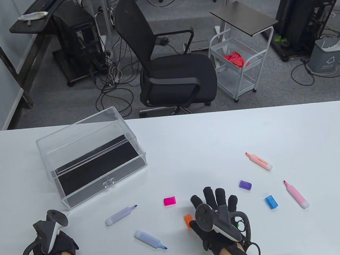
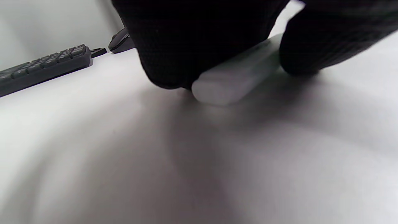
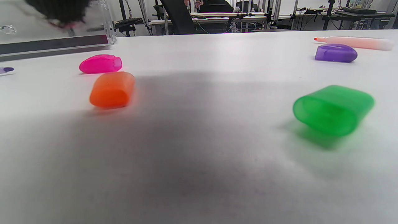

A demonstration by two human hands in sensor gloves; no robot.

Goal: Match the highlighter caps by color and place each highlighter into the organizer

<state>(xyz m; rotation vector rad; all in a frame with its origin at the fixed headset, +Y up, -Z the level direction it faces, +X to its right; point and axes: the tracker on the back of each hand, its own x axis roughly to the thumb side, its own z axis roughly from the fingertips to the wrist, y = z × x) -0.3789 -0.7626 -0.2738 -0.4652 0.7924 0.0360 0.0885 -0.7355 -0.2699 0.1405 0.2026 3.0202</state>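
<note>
On the white table (image 1: 206, 142), our left hand (image 1: 54, 245) grips a pale highlighter (image 2: 236, 77); our right hand (image 1: 216, 215) hovers flat, fingers straight, over the green cap (image 3: 334, 109). 4 uncapped highlighters lie scattered. The cap looks light, rigid, slick; we'd pinch its flat sides.

In the table view the left hand (image 1: 54, 248) hides whatever it grips, and the right hand (image 1: 216, 218) covers the green cap (image 3: 334, 109) and half the orange cap (image 1: 188, 220); in the left wrist view a pale highlighter barrel (image 2: 236, 76) shows under the fingers (image 2: 199, 37), its tip end hidden and its colour unclear; the organizer (image 3: 53, 37) is cut by the right wrist view's left edge, a blurred fingertip (image 3: 59, 11) before it.
</note>
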